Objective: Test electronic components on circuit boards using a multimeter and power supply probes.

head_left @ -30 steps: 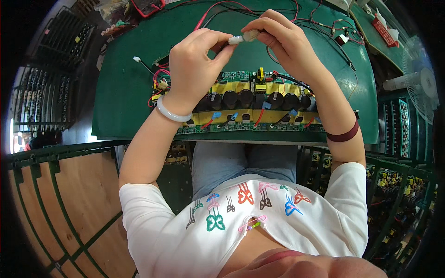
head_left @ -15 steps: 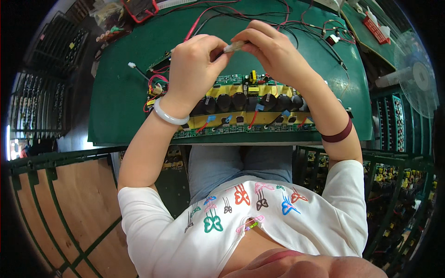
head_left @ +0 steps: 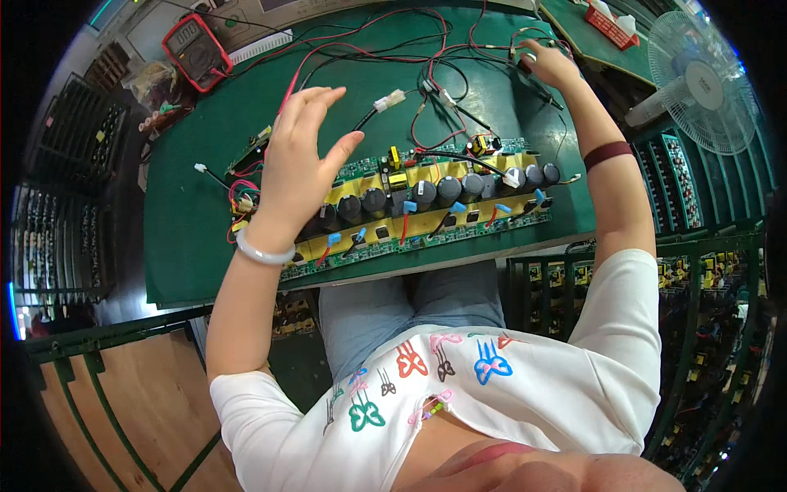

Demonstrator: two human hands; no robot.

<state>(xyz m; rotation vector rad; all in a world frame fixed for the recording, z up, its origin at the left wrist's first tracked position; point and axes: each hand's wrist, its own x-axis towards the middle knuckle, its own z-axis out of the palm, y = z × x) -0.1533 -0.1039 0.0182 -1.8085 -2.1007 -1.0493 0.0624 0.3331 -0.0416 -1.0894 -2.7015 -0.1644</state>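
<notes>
My left hand (head_left: 302,152) hovers above the left end of a long green circuit board (head_left: 426,239), its fingers stretched and thumb apart, holding nothing. The board carries a row of black capacitors (head_left: 448,190), yellow strips and short wires with blue terminals. Just right of that hand, a white plug connector (head_left: 390,100) on a black cable lies on the green table. My right hand (head_left: 557,67) reaches to the far right, fingers curled at a small dark and white piece (head_left: 529,61) among the cables; its kind is mostly hidden. Beside it lies a black clip lead (head_left: 544,92).
A red multimeter (head_left: 197,52) stands at the far left, with a red probe (head_left: 288,88) near my left hand. Red and black leads tangle across the back. A fan (head_left: 697,86) and a red tissue box (head_left: 611,25) stand at right. Racks of boards (head_left: 697,312) flank the table.
My hands were together over the board at a small pale connector. They have parted: the left is now open, the right has moved far right. A joined white connector now lies on the table.
</notes>
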